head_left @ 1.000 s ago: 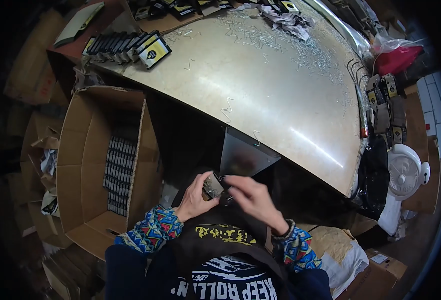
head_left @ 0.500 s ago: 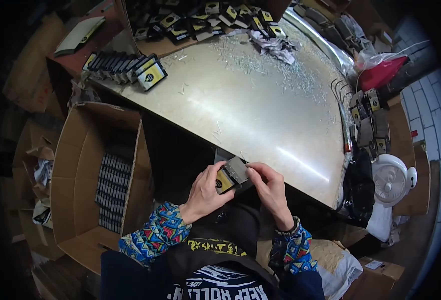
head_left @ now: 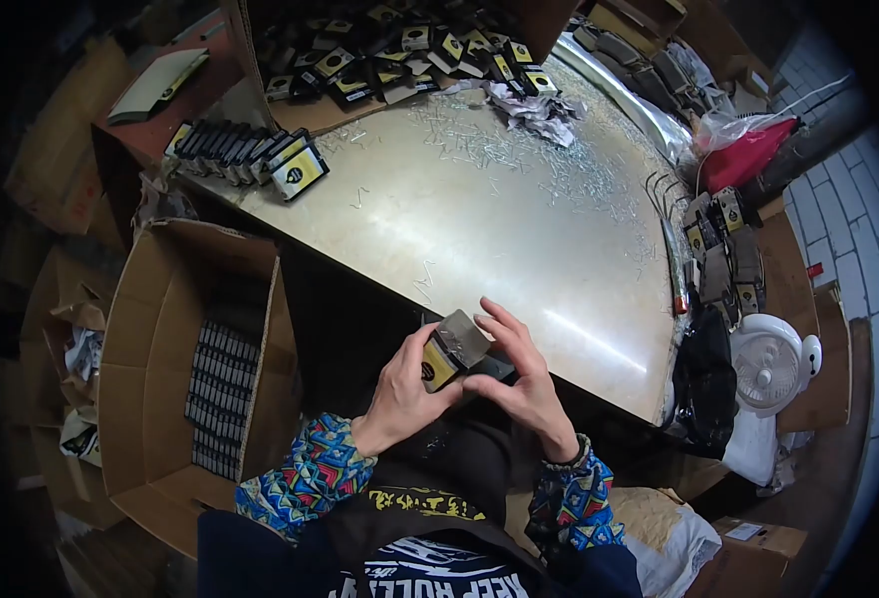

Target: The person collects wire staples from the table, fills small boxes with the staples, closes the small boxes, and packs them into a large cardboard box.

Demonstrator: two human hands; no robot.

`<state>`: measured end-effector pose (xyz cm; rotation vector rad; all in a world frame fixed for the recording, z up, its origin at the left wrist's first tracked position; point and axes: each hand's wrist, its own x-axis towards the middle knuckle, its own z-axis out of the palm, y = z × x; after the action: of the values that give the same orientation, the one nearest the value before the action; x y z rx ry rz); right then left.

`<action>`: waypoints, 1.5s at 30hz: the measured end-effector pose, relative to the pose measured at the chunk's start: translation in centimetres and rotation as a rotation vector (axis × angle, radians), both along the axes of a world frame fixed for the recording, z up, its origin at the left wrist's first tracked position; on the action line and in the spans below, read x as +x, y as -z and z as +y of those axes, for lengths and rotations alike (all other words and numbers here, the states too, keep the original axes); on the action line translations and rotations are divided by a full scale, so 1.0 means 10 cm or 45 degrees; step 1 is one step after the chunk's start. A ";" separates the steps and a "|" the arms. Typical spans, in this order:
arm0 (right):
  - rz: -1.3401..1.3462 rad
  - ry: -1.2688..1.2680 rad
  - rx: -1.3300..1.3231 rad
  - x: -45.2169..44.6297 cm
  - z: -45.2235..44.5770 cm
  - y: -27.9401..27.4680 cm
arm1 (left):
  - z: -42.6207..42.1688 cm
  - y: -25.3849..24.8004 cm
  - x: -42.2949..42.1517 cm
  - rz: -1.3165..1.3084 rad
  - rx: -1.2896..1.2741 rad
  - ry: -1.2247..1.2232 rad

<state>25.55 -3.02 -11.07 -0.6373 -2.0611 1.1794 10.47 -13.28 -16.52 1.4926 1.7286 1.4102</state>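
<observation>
My left hand (head_left: 397, 394) is wrapped round a small black and yellow box (head_left: 439, 369), holding it in front of my body by the table's near edge. The box's grey cardboard flap (head_left: 462, 337) stands up at its top end, and something shiny, too small to name, shows beneath it. Close to the box's right side is my right hand (head_left: 531, 387), its fingers spread and nothing in its grasp. Its thumb points at the box's lower right corner; whether it touches the box I cannot tell.
An open carton (head_left: 140, 399) at left holds packed rows of dark boxes (head_left: 222, 389). On the metal table (head_left: 459, 249) are scattered wire clips (head_left: 549, 174), a row of boxes (head_left: 298, 174) and crumpled paper (head_left: 539, 115). A white fan (head_left: 766, 364) stands at right.
My right hand has come off the box's flap and its fingers have spread. The flap now stands more raised. My left hand keeps the box, shifted slightly left.
</observation>
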 end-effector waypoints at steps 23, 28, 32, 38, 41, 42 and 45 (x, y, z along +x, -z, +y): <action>0.129 0.451 0.150 0.07 -0.14 0.11 | 0.01 -0.05 -0.02 -0.183 -0.085 0.018; 0.065 0.357 0.046 0.07 -0.32 0.23 | 0.03 -0.05 -0.03 -0.585 -0.113 0.134; 0.122 0.377 -0.069 0.03 -0.31 0.19 | 0.03 -0.04 0.00 -0.379 -0.114 0.159; 0.113 0.446 0.324 0.09 -0.29 0.19 | 0.04 -0.11 0.02 -0.106 0.052 0.017; -0.150 0.278 0.584 0.03 -0.30 0.21 | 0.05 -0.09 0.03 0.019 0.115 0.039; -0.134 0.283 0.558 0.03 -0.31 0.29 | 0.05 -0.08 0.03 0.065 0.119 0.064; 0.041 0.272 0.056 -0.01 -0.39 0.34 | 0.03 0.01 0.04 0.260 0.098 0.058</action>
<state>25.41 -6.88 -14.48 -0.7904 -1.9327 1.0130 10.88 -12.98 -16.62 1.7600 1.7630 1.3551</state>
